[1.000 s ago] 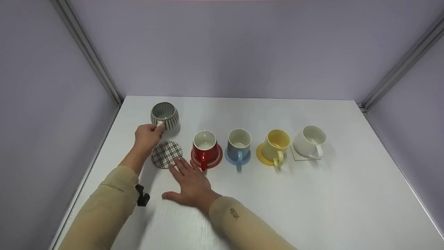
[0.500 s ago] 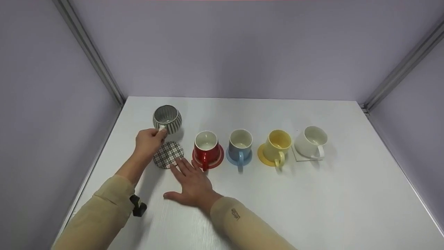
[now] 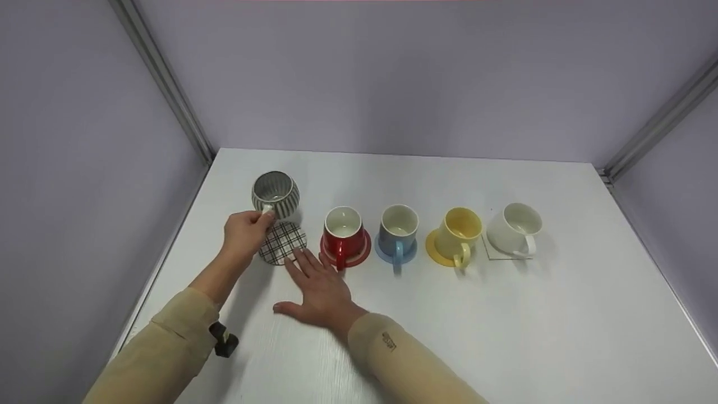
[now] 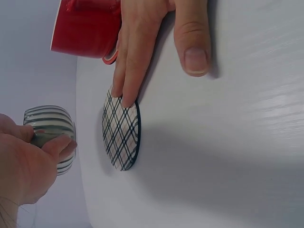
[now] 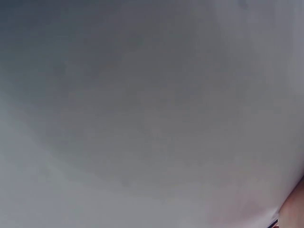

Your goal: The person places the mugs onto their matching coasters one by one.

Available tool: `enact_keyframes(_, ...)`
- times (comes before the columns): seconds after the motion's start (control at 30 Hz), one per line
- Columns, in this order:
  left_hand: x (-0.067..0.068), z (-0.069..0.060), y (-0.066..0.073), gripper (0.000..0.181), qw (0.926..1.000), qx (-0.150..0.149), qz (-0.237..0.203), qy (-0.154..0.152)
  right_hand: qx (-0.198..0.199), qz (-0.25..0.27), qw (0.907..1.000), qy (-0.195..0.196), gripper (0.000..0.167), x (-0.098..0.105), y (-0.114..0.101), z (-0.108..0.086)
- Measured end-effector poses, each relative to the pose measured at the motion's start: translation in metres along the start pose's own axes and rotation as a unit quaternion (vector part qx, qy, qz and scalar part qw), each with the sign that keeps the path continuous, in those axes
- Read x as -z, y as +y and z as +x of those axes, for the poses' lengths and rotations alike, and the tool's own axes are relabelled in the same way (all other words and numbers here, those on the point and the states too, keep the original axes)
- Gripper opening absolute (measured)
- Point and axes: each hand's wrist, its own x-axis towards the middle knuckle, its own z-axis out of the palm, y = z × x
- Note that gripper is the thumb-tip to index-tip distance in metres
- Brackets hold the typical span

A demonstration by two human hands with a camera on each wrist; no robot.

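By its handle, my left hand holds a grey-and-white striped mug, raised off the table behind the round checked coaster. In the left wrist view the striped mug is partly covered by the fingers, and the checked coaster lies on the table. My right hand lies spread with straight fingers, its fingertips on the coaster's near edge. Just right of the coaster stands a red mug on a red coaster. The right wrist view shows mostly blurred table surface.
Along the row to the right stand a blue mug on a blue coaster, a yellow mug on a yellow coaster, and a white mug on a square white coaster. Pale walls border the white table at the back and sides.
My left hand has brought the striped mug slightly nearer the checked coaster. The right hand keeps its spread pose at the coaster. The whole head view has shifted a little.
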Motion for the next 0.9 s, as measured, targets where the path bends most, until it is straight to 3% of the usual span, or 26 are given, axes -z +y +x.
enact_keyframes(0.23,-0.002,-0.012,-0.001,0.035,0.9999,0.006,0.010,-0.003,-0.005,0.001,1.0000,-0.007,0.101,0.001,0.000,0.000)
enact_keyframes(0.63,0.000,-0.028,-0.012,0.036,0.9996,-0.010,0.024,0.006,0.000,0.004,0.9999,-0.011,0.101,0.001,0.000,0.001)
enact_keyframes(0.9,0.002,-0.035,-0.019,0.036,0.9997,-0.007,0.020,0.012,0.004,-0.007,0.9999,0.009,0.103,-0.003,0.002,0.002)
